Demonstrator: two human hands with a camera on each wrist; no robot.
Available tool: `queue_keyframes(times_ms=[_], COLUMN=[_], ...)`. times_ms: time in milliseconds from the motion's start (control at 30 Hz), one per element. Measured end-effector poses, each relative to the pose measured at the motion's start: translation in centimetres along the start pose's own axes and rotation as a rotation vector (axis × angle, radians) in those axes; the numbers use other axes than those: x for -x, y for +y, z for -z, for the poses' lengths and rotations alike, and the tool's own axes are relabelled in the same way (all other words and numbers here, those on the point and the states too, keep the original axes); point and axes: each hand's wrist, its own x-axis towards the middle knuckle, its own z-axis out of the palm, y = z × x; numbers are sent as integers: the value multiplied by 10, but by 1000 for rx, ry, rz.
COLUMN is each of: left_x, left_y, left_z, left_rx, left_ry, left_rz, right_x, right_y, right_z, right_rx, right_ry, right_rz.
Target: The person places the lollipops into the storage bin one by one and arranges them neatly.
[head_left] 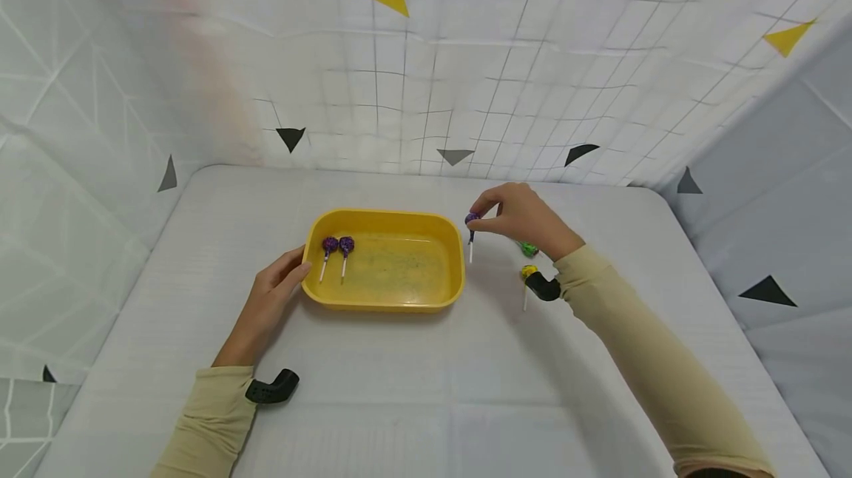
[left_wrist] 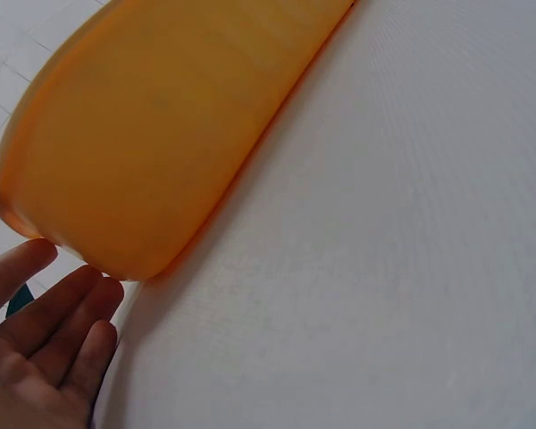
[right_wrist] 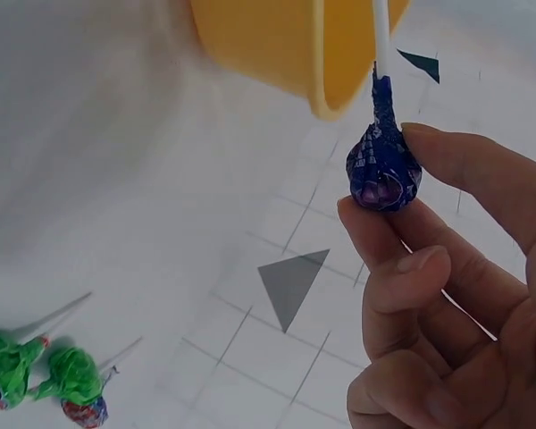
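Purple lollipop (head_left: 472, 220): hangs stick-down just beyond the yellow tray's (head_left: 382, 306) right rim, pinched by the head between thumb and fingertips of the right hand (head_left: 522, 219). With left hand (head_left: 269, 291), fingers slightly apart, appears to grip the tray's left end, though partly hidden. Seems mid-carry; probably calls next for clearing that right rim and lowering inside. Has bare room in the tray, right of two purple lollipops (head_left: 347, 244); must avoid yellow lollipop (head_left: 528, 271) and green lollipops (right_wrist: 75, 375), right of the tray.

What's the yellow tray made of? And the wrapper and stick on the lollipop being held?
Yellow tray: probably hard plastic, smooth and slightly shiny, with rounded, moulded-looking corners.
Wrapper: perhaps thin plastic film or foil, a bit glossy, because it's crinkled and twisted tight.
Stick: plain white and smooth; it could be paper or plastic.
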Motion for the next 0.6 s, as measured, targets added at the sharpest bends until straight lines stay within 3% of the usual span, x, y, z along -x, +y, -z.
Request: queue_keyframes(times_ms=[600], left_x=[-3], left_y=[2], left_z=[-3], left_rx=[-9], left_ry=[12], left_rz=[17], right_x=[-25], right_y=[-23], right_z=[-16], right_rx=[-40], right_ry=[-47], right_rz=[45])
